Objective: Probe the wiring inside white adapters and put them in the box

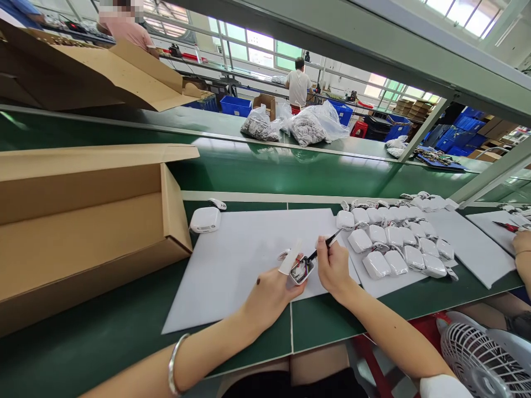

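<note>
Head view: left hand (267, 293) has its fingers closed around a small white plastic housing (305, 275), open side up with colored wires bunched inside, held just above a smooth matte white sheet (236, 265). One finger wears a white sleeve (291, 261). Right hand (335, 271) is pinching a slim black tool (315, 255), its lower end right at the housing's opening. Can't tell if it's tweezers, and the fingers and tool block part of the innards.

Off to the right, rows of glossy, rounded-square white housings (376, 265) sit packed close with cables between them. One more boxy white unit (205, 220) is at the sheet's far left corner. Next to that, a big open cardboard box (176, 215) hogs the left end of the flat green worktop (236, 348).

Behind: crinkly clear plastic bags (307, 127) stuffed full, plus a slanted metal post (493, 164) cutting across the right side. A co-worker's hand (523, 243) is near a red-handled tool (505, 226). White fan grille (477, 354) bottom right.
</note>
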`<control>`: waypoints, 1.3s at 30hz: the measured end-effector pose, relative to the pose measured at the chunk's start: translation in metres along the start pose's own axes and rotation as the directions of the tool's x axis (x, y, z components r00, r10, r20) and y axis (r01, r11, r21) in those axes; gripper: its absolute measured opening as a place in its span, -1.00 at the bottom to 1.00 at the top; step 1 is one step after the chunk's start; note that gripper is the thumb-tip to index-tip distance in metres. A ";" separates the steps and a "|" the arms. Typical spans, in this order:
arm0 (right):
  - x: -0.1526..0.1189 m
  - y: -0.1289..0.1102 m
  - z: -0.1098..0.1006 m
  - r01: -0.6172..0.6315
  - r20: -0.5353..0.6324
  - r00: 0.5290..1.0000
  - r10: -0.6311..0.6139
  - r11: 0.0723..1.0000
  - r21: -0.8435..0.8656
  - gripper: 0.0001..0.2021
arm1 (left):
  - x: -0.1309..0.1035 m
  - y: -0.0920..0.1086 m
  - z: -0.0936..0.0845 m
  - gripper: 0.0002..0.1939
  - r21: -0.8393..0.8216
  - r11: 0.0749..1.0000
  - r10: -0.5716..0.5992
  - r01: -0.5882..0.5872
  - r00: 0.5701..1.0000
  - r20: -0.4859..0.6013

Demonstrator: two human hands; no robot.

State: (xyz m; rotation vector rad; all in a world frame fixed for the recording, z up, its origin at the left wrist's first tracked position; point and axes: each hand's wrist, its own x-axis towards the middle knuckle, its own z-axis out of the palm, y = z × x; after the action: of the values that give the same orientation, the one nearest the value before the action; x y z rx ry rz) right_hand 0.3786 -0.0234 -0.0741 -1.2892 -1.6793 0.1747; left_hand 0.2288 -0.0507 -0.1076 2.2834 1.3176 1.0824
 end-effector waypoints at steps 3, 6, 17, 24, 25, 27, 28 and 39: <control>0.000 0.000 0.001 -0.009 0.004 1.000 0.009 1.000 -0.009 -0.67 | 0.000 0.000 0.000 -0.26 0.005 0.999 -0.033 0.033 0.999 0.026; -0.001 0.000 0.002 -0.014 0.026 1.000 0.015 1.000 -0.023 -0.68 | -0.001 -0.002 0.001 -0.28 0.021 0.998 -0.065 0.064 0.997 0.050; 0.001 -0.004 0.003 -0.048 -0.068 0.997 0.046 0.998 -0.028 -0.65 | 0.000 -0.001 0.001 -0.32 -0.014 0.999 -0.048 0.048 0.998 0.028; 0.000 -0.002 0.003 -0.023 -0.050 0.999 0.020 0.998 -0.054 -0.66 | -0.002 -0.001 0.000 -0.35 -0.010 0.998 -0.062 0.063 0.998 0.011; 0.000 -0.002 0.002 -0.021 -0.048 0.999 0.019 0.998 -0.051 -0.67 | -0.002 -0.001 0.000 -0.33 -0.006 0.998 -0.060 0.060 0.998 0.000; 0.001 -0.002 0.001 -0.028 -0.028 0.999 0.027 0.999 -0.039 -0.67 | -0.002 -0.001 0.001 -0.31 -0.003 0.999 -0.046 0.046 0.999 -0.027; 0.002 -0.002 0.000 -0.032 -0.018 0.999 0.032 0.999 -0.031 -0.67 | -0.002 -0.001 0.001 -0.31 0.000 0.999 -0.035 0.035 0.999 -0.041; 0.001 -0.004 0.001 -0.028 -0.006 1.000 0.028 1.000 0.004 -0.67 | 0.000 0.003 -0.001 -0.39 0.064 0.998 0.008 -0.002 0.995 -0.096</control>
State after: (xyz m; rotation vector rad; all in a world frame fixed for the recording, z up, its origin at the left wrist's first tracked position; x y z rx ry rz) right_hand 0.3752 -0.0237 -0.0717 -1.3092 -1.6556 0.1903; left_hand 0.2303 -0.0527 -0.1050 2.3073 1.4037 1.1818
